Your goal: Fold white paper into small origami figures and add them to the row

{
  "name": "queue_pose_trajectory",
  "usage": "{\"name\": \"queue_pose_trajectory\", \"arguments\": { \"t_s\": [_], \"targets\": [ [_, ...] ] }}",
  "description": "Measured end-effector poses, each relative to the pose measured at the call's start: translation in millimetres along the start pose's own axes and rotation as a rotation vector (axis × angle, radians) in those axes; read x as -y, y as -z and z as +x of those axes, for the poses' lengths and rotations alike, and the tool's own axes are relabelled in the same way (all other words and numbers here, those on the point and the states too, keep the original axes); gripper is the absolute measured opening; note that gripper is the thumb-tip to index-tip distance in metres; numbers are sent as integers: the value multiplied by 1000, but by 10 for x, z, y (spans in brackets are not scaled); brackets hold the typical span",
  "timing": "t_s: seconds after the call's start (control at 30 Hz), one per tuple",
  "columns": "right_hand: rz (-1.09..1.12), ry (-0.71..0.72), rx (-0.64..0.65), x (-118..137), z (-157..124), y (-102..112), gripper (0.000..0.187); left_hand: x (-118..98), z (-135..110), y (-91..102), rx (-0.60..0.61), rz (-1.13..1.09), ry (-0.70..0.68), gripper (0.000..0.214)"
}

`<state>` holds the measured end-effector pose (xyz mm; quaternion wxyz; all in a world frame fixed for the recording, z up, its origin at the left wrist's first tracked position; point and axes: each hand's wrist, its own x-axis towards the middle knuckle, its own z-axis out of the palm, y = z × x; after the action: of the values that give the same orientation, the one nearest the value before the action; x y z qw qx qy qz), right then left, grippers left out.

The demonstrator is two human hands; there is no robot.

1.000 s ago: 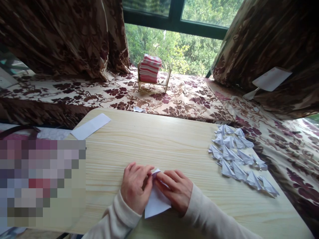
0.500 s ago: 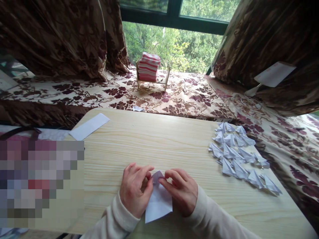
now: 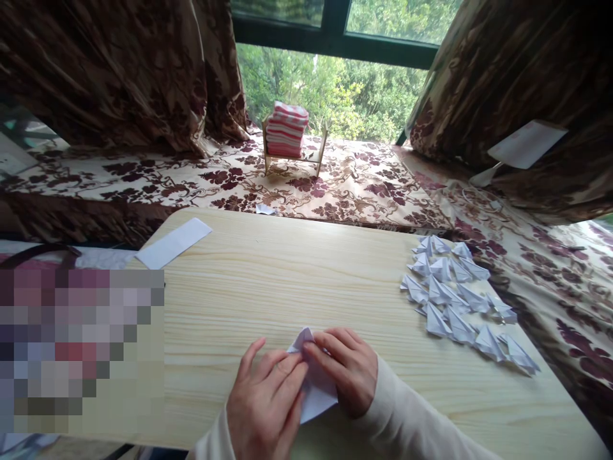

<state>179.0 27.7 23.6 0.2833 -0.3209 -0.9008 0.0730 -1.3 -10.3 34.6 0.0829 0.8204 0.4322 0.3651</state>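
Observation:
A white sheet of paper (image 3: 317,395), partly folded, lies near the front edge of the light wooden table (image 3: 297,281). My left hand (image 3: 265,399) lies flat over its left side, fingers stretched out and pressing down. My right hand (image 3: 345,370) holds the paper's right side, its fingertips pinched at the upper corner. Both wrists are in cream sleeves. Much of the sheet is hidden under the hands.
Several folded white paper pieces (image 3: 460,300) lie in a cluster at the table's right side. A white paper strip (image 3: 173,243) rests at the far left corner. A small wooden rack with striped cloth (image 3: 287,137) stands on the patterned ledge behind. A blurred patch covers the left.
My left hand has dropped back and flattened over the paper, where before its fingers were curled at the top corner. The paper has shifted slightly right. My right hand has stayed put.

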Motion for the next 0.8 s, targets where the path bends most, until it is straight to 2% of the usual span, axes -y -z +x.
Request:
{"name": "queue_pose_trajectory", "arguments": {
  "t_s": [0.13, 0.4, 0.67, 0.8],
  "targets": [
    [18, -18, 32, -1, -2, 18, 29, -24, -19, -72, 53, 69, 58, 30],
    [46, -36, 15, 17, 15, 33, 30, -86, -61, -37, 39, 106, 127, 34],
    [47, -60, 18, 89, 72, 63, 32, -123, -105, -181, 92, 202, 96, 40],
    [-19, -42, 63, 90, 115, 122, 30, 7, -56, -109, 161, 232, 17, 38]
  ]
}}
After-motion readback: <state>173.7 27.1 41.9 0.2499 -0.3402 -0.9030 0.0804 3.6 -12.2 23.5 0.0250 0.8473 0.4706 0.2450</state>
